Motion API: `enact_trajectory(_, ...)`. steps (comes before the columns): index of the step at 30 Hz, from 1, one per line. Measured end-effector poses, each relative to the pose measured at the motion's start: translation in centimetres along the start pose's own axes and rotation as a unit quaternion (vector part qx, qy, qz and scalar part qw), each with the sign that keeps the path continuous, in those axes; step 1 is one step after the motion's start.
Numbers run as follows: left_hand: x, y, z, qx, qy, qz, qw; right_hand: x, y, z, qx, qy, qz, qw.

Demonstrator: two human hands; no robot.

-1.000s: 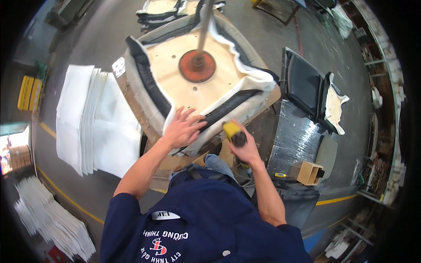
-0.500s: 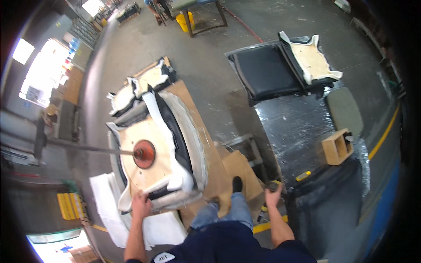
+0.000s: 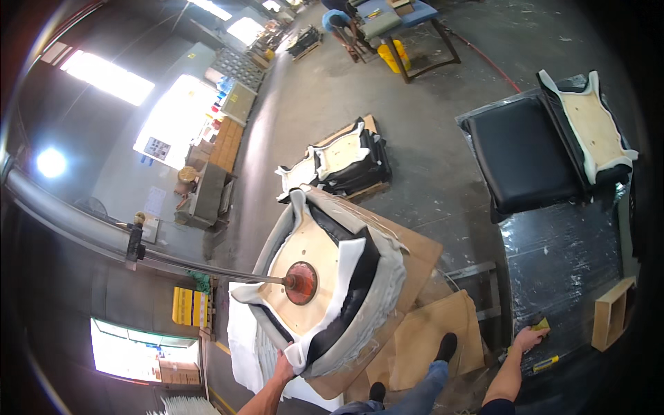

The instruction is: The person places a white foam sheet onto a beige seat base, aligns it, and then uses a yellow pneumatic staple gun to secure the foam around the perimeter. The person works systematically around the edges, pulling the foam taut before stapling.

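Observation:
In front of me, a seat cushion (image 3: pixel 297 332) lies upside down, its pale wooden board ringed by black cover edges with white lining. A red round press pad (image 3: pixel 301 283) on a metal rod bears on the board. At the near corner, my left hand (image 3: pixel 282 368) is closed on the white-lined cover flap (image 3: pixel 295 354). To the right, my right hand (image 3: pixel 530 339) is over the plastic-covered table (image 3: pixel 560 256), its fingers closed round a small yellow-and-dark thing whose kind I cannot make out. A yellow utility knife (image 3: pixel 545 364) lies just beside that hand.
Brown cardboard (image 3: pixel 443 325) lies under and beside the cushion. White sheets (image 3: pixel 245 346) hang at its left. An open wooden box (image 3: pixel 612 315) and black upholstered seats (image 3: pixel 522 155) rest on the right table. More seats (image 3: pixel 342 155) are stacked beyond. A person (image 3: pixel 339 24) stands far off.
The whole view has swung left. My right hand has moved from the table's edge onto its surface, closer to the knife. My left hand stays at the cushion's near corner.

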State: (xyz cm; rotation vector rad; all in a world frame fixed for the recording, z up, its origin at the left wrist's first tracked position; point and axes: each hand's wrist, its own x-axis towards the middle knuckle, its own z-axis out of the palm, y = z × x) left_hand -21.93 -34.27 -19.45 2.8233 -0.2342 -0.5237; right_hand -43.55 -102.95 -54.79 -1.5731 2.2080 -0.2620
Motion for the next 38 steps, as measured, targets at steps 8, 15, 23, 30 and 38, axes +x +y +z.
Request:
enact_trajectory(8,-0.2,-4.3,0.3,0.012,-0.003,-0.120,0.993,-2.4,-4.3,-2.5,-0.076,-0.078,-0.032,0.994)
enact_trajectory(15,-0.2,-1.9,-0.8,-0.005,0.014,-0.169,0.986,-18.2,-3.4,-4.2,0.092,-0.228,-0.342,0.907)
enact_trajectory(23,-1.7,1.1,3.1,-0.053,0.074,-0.027,0.995,-29.9,4.0,-9.7,-0.126,-0.381,-0.154,0.903)
enact_trajectory(30,-1.4,6.3,4.3,-0.414,-0.112,0.193,0.883,-32.1,16.7,-14.6,-0.025,-0.230,-0.015,0.973)
enact_trajectory(38,-2.0,-0.6,-6.0,-0.605,-0.370,0.243,0.662,-47.9,22.2,-17.0,0.023,-0.374,-0.102,0.921)
